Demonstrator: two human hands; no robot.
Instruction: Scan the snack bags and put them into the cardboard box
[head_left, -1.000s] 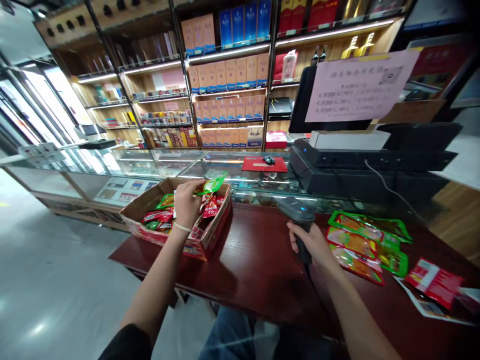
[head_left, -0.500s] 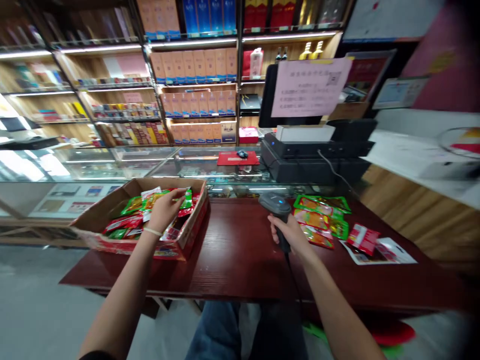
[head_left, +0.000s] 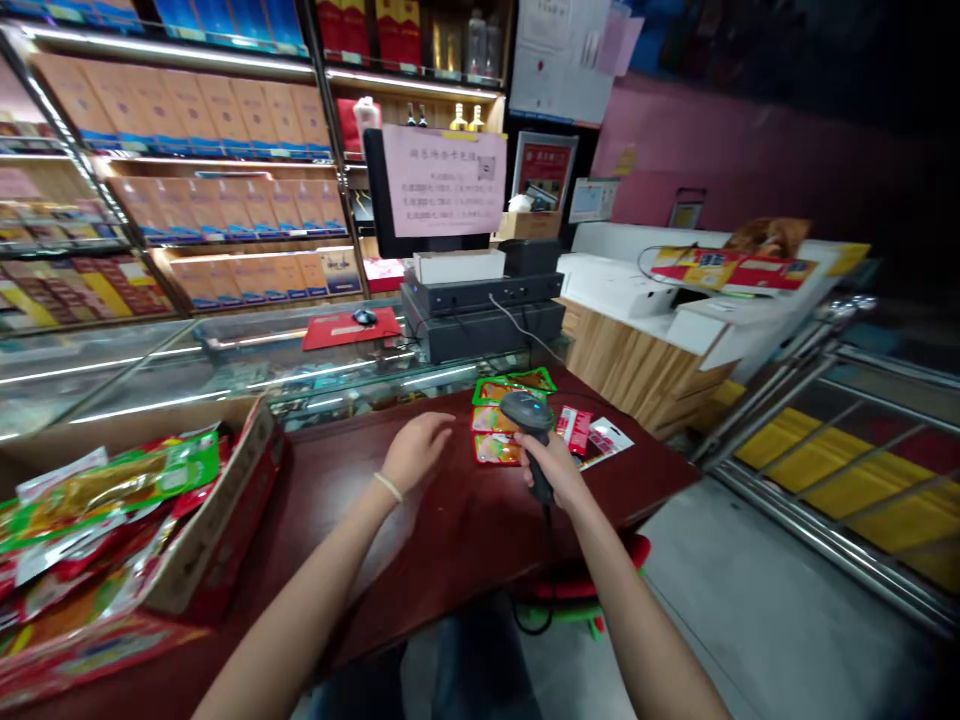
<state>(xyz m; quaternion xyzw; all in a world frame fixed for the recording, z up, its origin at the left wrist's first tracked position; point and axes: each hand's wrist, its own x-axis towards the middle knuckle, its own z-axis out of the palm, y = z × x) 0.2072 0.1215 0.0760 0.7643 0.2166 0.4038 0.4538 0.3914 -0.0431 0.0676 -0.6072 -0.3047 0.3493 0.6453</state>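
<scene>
In the head view, my right hand (head_left: pixel 556 468) is wrapped round the handle of a dark grey barcode scanner (head_left: pixel 527 412), which is raised over the right part of the table. My left hand (head_left: pixel 417 452), with a pale band on its wrist, hovers over the dark red table (head_left: pixel 315 500); its fingers are loosely curved and apart, with nothing visible in them. Just beyond the scanner lie several snack packets (head_left: pixel 495 449) in green, red and yellow, partly hidden by it. To their right are a red packet (head_left: pixel 575 430) and a white packet (head_left: pixel 611 437).
An open cardboard box (head_left: pixel 247 490) full of snack packets stands at the left. Behind the table are a glass counter (head_left: pixel 247 365), a mouse (head_left: pixel 364 317) on a red mat and a monitor (head_left: pixel 375 200) covered by a pink notice. A metal railing (head_left: pixel 795 500) stands at the right.
My left hand has left the cardboard box and moved right over the table. The view has turned to the right. The scanner stays in my right hand, now in front of the packets.
</scene>
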